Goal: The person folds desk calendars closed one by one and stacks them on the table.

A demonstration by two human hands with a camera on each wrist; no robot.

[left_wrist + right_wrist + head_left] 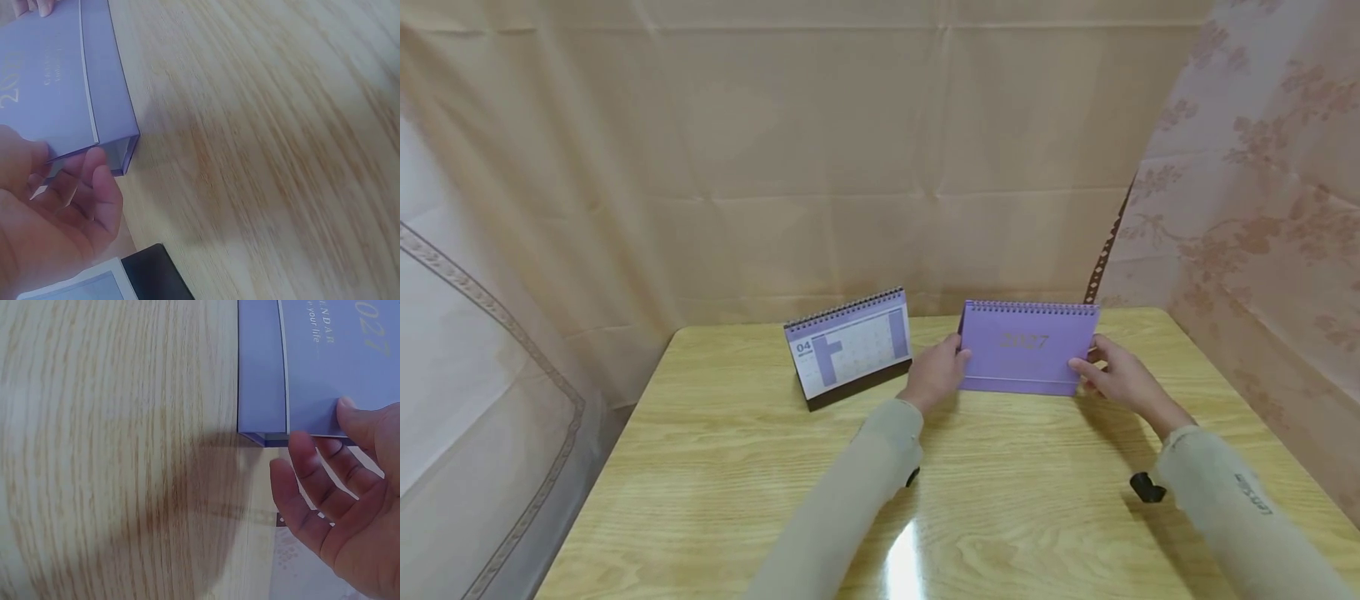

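"Purple calendar (1028, 354), the one with 2027 on its cover: which way does it face?"

"Toward the person. The cover leans back, and the long axis runs left to right, almost level in the head view, with the spiral binding (1030, 308) along the top edge. It stands like a tent at the far side of the wooden table (700, 467), right of centre."

"And what do the wrist cameras add?"

"Its hollow ends, one from each side, plus small lettering below the year. Only the head view shows the binding, and the 04 on the second calendar (850, 350), which stands at a slant to the left. The left wrist view catches just a corner of that one, with part of its dark base."

"Where is the purple one against the fingers?"

"Between the two hands. The left hand (936, 372) pinches its left end, thumb (31, 156) on the cover and fingers bent in at the hollow side. The right hand (1116, 379) pinches the right end likewise; its fingers are spread a little, the outermost clear of the cover."

"How far behind the cover do the fingertips reach?"

"I can't tell; the cover hides some of them."
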